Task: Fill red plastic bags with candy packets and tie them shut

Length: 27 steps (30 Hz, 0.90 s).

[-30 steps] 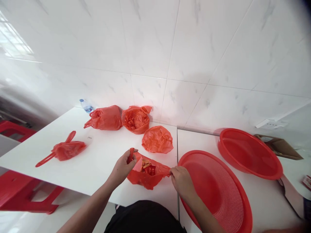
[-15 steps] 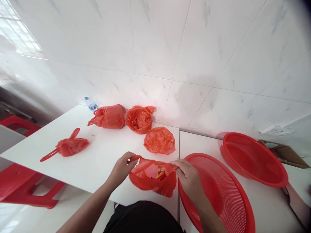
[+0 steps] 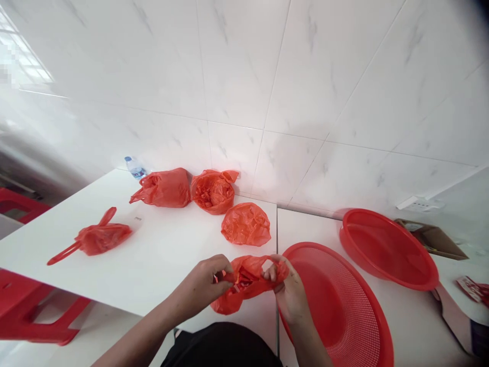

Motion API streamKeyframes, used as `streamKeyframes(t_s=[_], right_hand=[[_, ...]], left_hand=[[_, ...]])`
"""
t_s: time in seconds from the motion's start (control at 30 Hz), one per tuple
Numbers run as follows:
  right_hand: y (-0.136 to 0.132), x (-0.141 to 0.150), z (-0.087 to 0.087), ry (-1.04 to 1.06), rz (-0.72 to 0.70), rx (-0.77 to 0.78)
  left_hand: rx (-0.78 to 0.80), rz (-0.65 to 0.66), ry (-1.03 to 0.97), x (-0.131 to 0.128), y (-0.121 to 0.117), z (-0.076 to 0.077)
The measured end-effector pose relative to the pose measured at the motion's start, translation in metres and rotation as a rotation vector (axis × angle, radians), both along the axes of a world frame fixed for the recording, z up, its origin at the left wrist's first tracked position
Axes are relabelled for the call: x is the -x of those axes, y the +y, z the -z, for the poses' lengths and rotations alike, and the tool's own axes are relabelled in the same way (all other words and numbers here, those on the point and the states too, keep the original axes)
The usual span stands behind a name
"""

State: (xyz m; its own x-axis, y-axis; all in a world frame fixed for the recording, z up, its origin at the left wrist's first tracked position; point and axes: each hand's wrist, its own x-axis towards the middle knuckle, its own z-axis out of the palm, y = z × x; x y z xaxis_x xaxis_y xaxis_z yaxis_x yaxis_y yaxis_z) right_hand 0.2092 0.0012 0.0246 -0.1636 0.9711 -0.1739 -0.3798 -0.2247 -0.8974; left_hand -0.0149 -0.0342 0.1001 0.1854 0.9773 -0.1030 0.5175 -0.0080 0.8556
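Note:
Both my hands grip one red plastic bag [image 3: 244, 285] at the near edge of the white table [image 3: 153, 255]. My left hand [image 3: 204, 285] is closed on the bag's left handle. My right hand [image 3: 288, 293] is closed on its right handle, with the two handles drawn close together over the bag's mouth. Something red and packaged shows inside the bag. Just to the right of my right hand lies a large red mesh basket [image 3: 344, 311].
Three more red bags sit further back: one [image 3: 246, 224] near the middle, one open [image 3: 213, 191] and one tied [image 3: 162, 187] by the tiled wall. Another bag [image 3: 95, 238] lies at the left. A water bottle [image 3: 134, 167], red basin [image 3: 385, 247], cardboard box [image 3: 431, 237] and red stools [image 3: 34, 311] stand around.
My hands have come together, pulling the bag's two handles inward and closing the mouth that was spread wide before. The bag now bunches between my fists.

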Motion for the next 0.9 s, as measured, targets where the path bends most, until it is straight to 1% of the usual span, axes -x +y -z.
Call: streamKeyframes(t_s=[0.1, 0.17, 0.23, 0.3, 0.37, 0.4, 0.47, 0.53, 0.57, 0.63, 0.67, 0.7, 0.73, 0.8, 0.83, 0.9], right_hand=[[-0.001, -0.004, 0.000, -0.162, 0.008, -0.035], [-0.001, -0.007, 0.000, -0.124, 0.039, -0.032], [-0.003, -0.007, 0.001, -0.006, 0.024, 0.022], [-0.007, -0.004, 0.000, 0.030, -0.068, 0.064], [-0.013, 0.005, -0.003, -0.048, -0.214, 0.071], [-0.016, 0.010, -0.005, -0.102, -0.297, 0.070], [-0.022, 0.023, -0.009, -0.184, -0.440, 0.059], [-0.024, 0.035, -0.010, -0.200, -0.476, 0.049], [-0.024, 0.039, -0.009, -0.193, -0.458, 0.057], [-0.022, 0.044, -0.002, -0.167, -0.377, 0.103], [-0.020, 0.045, 0.003, -0.158, -0.339, 0.135], [-0.019, 0.045, 0.009, -0.153, -0.318, 0.162], [-0.017, 0.044, 0.014, -0.146, -0.310, 0.183], [-0.015, 0.043, 0.025, -0.140, -0.329, 0.205], [-0.014, 0.043, 0.031, -0.141, -0.354, 0.205], [-0.013, 0.039, 0.040, -0.143, -0.388, 0.197]], left_hand=[[-0.002, 0.015, 0.021, -0.005, 0.000, 0.000], [-0.007, -0.007, 0.037, -0.006, 0.002, 0.001], [0.014, -0.063, 0.030, -0.006, 0.003, 0.001], [0.052, -0.128, -0.012, -0.008, 0.004, 0.001], [0.089, -0.166, -0.092, -0.013, 0.003, 0.004], [0.107, -0.159, -0.147, -0.017, 0.002, 0.006], [0.154, -0.086, -0.287, -0.025, 0.000, 0.012], [0.176, -0.034, -0.406, -0.031, 0.000, 0.020], [0.153, -0.049, -0.415, -0.032, 0.001, 0.024], [0.036, -0.120, -0.313, -0.032, 0.002, 0.033], [-0.030, -0.125, -0.230, -0.030, 0.003, 0.037], [-0.081, -0.084, -0.153, -0.028, 0.004, 0.041], [-0.111, -0.010, -0.096, -0.027, 0.005, 0.046], [-0.117, 0.132, -0.035, -0.026, 0.006, 0.056], [-0.103, 0.162, -0.016, -0.026, 0.006, 0.063], [-0.048, 0.135, 0.013, -0.027, 0.008, 0.077]])
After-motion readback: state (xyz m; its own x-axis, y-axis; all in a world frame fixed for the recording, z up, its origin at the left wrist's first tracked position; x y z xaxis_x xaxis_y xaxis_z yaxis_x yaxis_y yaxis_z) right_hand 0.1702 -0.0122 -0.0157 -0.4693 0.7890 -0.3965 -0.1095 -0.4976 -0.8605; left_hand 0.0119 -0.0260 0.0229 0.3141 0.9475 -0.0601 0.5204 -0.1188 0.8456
